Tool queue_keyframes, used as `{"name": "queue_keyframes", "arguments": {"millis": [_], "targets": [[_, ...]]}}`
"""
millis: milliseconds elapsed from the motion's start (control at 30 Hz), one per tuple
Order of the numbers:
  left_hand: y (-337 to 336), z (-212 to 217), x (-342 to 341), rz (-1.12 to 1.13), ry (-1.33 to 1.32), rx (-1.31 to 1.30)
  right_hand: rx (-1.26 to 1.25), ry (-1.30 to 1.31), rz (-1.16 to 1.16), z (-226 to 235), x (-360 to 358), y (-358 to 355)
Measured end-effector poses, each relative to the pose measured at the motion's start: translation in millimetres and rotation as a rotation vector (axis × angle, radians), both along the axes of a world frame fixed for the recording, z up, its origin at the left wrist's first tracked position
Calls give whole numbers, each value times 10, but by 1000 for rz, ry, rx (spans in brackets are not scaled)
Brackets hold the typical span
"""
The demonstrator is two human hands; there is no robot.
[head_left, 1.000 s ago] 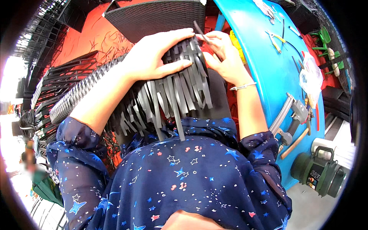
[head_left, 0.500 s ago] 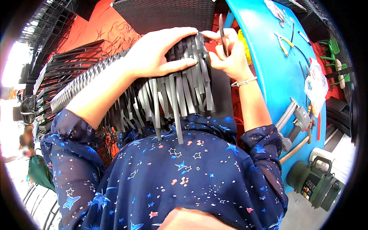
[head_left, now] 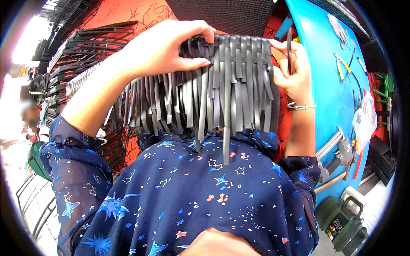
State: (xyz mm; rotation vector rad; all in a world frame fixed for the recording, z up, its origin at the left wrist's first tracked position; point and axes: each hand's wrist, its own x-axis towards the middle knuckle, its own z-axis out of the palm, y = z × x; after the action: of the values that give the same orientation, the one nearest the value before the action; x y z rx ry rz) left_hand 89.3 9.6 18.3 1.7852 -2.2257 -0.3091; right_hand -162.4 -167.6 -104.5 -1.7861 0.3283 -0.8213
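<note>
A piece of woven flat black strips (head_left: 243, 55) lies across my lap, its many loose ends hanging toward me over my dark blue starred clothing. My left hand (head_left: 171, 49) grips the woven band by its upper edge, thumb on the near face and fingers bent over the top. At the band's right end, my right hand (head_left: 294, 70) is closed around a narrow dark pointed tool (head_left: 289, 49) that stands upright in the fist. The right thumb and forefinger reach to the band's corner; whether they pinch a strip I cannot tell.
On the right, a blue table (head_left: 329, 94) bears yellow-handled pliers (head_left: 341, 66), a clear plastic bag (head_left: 364, 119) and a metal tool (head_left: 341, 151). A dark green container (head_left: 341, 222) stands below it. Dark woven panels (head_left: 222, 15) lie ahead over a red sheet (head_left: 128, 13) with strip scraps.
The gap between my hands has widened, with the left hand now farther from the band's right end. More of the woven face shows. The whole view has shifted slightly.
</note>
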Motion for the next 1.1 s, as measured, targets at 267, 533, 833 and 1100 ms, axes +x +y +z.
{"name": "queue_keyframes", "arguments": {"millis": [267, 533, 833, 1100], "targets": [[-102, 61, -90, -15, -130, 21, 60, 35, 24, 115, -51, 63], [-253, 358, -284, 49, -256, 355, 54, 37, 33, 114, -68, 23], [-205, 418, -11, -89, -81, 349, 41, 33, 26, 38, -76, -1], [576, 337, 465, 215, -341, 293, 113, -7, 67, -16, -81, -37]]}}
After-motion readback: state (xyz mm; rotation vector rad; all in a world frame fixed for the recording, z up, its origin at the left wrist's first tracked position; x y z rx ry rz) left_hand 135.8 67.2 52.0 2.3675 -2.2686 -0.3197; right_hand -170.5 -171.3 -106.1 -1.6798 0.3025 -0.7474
